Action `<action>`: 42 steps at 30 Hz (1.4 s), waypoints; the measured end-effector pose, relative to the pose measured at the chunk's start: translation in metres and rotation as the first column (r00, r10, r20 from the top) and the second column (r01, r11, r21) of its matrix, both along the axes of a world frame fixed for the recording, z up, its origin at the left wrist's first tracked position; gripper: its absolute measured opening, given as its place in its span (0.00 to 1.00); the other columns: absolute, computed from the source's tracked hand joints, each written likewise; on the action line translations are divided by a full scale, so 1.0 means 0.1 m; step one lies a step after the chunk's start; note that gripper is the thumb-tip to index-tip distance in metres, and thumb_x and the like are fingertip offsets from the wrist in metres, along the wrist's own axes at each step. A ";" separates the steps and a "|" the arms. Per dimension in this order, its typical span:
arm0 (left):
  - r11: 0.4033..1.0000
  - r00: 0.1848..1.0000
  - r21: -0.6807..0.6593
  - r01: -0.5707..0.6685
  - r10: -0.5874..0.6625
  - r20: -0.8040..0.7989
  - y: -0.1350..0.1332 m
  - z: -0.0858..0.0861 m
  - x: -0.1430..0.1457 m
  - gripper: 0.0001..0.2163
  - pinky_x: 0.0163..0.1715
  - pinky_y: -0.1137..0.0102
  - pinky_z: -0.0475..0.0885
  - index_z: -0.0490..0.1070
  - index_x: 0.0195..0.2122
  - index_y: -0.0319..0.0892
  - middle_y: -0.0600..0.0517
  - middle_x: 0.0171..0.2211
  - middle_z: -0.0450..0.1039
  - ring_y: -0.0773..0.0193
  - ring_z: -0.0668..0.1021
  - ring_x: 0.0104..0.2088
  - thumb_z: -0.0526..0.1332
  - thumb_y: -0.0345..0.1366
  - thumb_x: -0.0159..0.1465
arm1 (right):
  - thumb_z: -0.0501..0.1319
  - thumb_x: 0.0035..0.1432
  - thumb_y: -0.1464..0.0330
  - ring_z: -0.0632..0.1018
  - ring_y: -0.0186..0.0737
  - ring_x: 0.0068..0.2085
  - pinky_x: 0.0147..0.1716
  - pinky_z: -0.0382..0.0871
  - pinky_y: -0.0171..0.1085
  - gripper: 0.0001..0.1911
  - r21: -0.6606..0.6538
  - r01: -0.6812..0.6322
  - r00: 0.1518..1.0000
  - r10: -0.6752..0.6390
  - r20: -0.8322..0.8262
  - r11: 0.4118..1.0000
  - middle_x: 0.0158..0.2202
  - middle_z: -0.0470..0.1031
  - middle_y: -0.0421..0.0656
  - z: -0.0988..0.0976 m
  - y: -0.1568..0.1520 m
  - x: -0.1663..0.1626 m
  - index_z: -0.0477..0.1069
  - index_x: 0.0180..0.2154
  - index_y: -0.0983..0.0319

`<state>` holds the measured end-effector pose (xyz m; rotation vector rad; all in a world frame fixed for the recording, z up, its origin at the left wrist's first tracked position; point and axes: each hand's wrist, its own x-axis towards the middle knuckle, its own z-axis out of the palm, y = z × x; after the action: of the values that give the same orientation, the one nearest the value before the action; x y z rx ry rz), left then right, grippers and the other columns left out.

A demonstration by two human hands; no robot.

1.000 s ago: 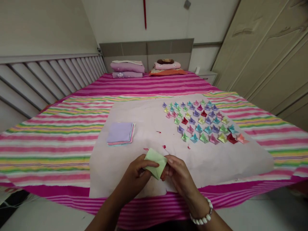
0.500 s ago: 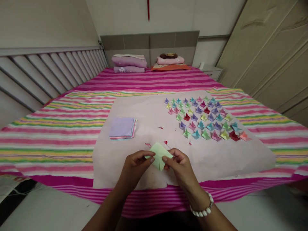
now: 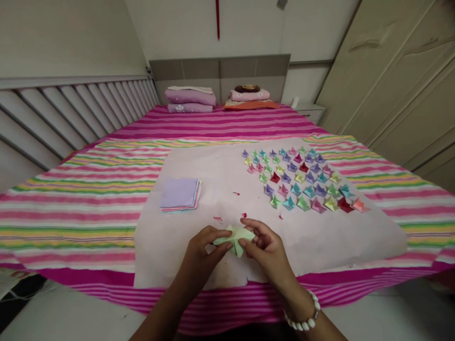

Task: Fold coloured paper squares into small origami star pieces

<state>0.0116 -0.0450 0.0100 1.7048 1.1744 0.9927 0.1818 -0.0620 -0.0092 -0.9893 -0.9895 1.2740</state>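
Note:
My left hand (image 3: 201, 248) and my right hand (image 3: 265, 248) both pinch a partly folded light green paper (image 3: 235, 237) just above the pale pink sheet (image 3: 320, 241) near the bed's front edge. The paper's sides are pushed together into a pointed, star-like form. A white bead bracelet (image 3: 304, 315) sits on my right wrist. A stack of coloured paper squares (image 3: 180, 194) with a lilac one on top lies to the left of my hands. Several small folded paper shapes (image 3: 302, 182) in many colours stand in rows to the right.
The pale sheet lies on a striped pink, green and yellow bedcover (image 3: 81, 208). Small red paper scraps (image 3: 236, 193) dot the sheet. Folded bedding (image 3: 190, 99) and a pillow pile (image 3: 249, 97) rest at the headboard. A slatted rail (image 3: 53, 123) runs along the left, wardrobe doors (image 3: 398, 85) on the right.
The green paper went from a flat diamond to a collapsed, narrower shape as my fingers pressed its sides inward. My hands stayed near the bed's front edge.

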 end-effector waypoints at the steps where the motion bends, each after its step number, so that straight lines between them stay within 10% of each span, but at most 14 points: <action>1: 1.000 1.000 0.018 -0.002 0.002 0.002 0.01 -0.02 0.00 0.07 0.34 0.70 0.70 0.79 0.36 0.46 0.53 0.29 0.71 0.65 0.75 0.31 0.65 0.35 0.57 | 0.68 0.48 0.67 0.65 0.28 0.20 0.18 0.59 0.30 0.18 -0.006 -0.010 0.999 0.010 0.036 1.000 0.23 0.68 0.35 0.00 0.00 0.00 0.73 0.44 0.58; 8: 1.000 0.999 -0.026 0.004 -0.003 0.045 0.05 -0.04 0.00 0.04 0.50 0.64 0.67 0.80 0.30 0.47 0.48 0.46 0.73 0.56 0.73 0.49 0.66 0.37 0.55 | 0.68 0.48 0.68 0.64 0.30 0.23 0.21 0.58 0.33 0.09 0.170 0.027 0.964 -0.070 0.257 0.985 0.27 0.65 0.38 0.02 0.02 0.01 0.78 0.35 0.59; 14: 0.971 0.991 -0.234 0.055 -0.025 0.129 0.02 0.04 0.03 0.06 0.39 0.68 0.71 0.79 0.30 0.43 0.51 0.30 0.79 0.60 0.78 0.36 0.67 0.39 0.55 | 0.69 0.48 0.69 0.71 0.38 0.33 0.34 0.65 0.37 0.05 0.278 -0.006 0.967 -0.065 0.245 0.960 0.29 0.68 0.41 0.05 0.03 0.04 0.76 0.24 0.60; 29: 0.910 0.941 -0.407 -0.076 0.201 0.273 0.04 -0.10 0.03 0.15 0.37 0.67 0.70 0.78 0.29 0.38 0.51 0.25 0.78 0.60 0.77 0.32 0.63 0.47 0.57 | 0.68 0.49 0.69 0.70 0.36 0.30 0.31 0.64 0.35 0.06 0.077 0.032 0.999 -0.033 0.010 0.997 0.26 0.71 0.39 -0.07 0.04 -0.01 0.74 0.22 0.60; 34: 0.884 0.883 -0.442 0.151 0.081 0.463 -0.03 -0.19 0.15 0.24 0.44 0.63 0.71 0.74 0.44 0.39 0.48 0.38 0.79 0.59 0.78 0.38 0.72 0.39 0.46 | 0.68 0.49 0.68 0.71 0.36 0.30 0.32 0.65 0.35 0.07 0.030 0.078 0.996 -0.077 -0.046 0.996 0.26 0.71 0.38 -0.10 0.04 -0.05 0.73 0.23 0.60; 42: 0.913 0.974 -0.396 0.093 -0.002 0.225 -0.04 -0.15 0.15 0.09 0.31 0.70 0.70 0.76 0.28 0.39 0.53 0.23 0.75 0.64 0.76 0.27 0.64 0.40 0.55 | 0.70 0.47 0.62 0.71 0.37 0.29 0.30 0.65 0.36 0.10 -0.039 0.006 0.999 -0.004 0.052 0.999 0.25 0.73 0.40 -0.09 0.03 -0.02 0.76 0.29 0.61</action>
<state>0.0267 -0.0492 -0.0046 1.2545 1.0965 0.8150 0.1796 -0.0589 -0.0178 -1.0592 -1.0043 1.2733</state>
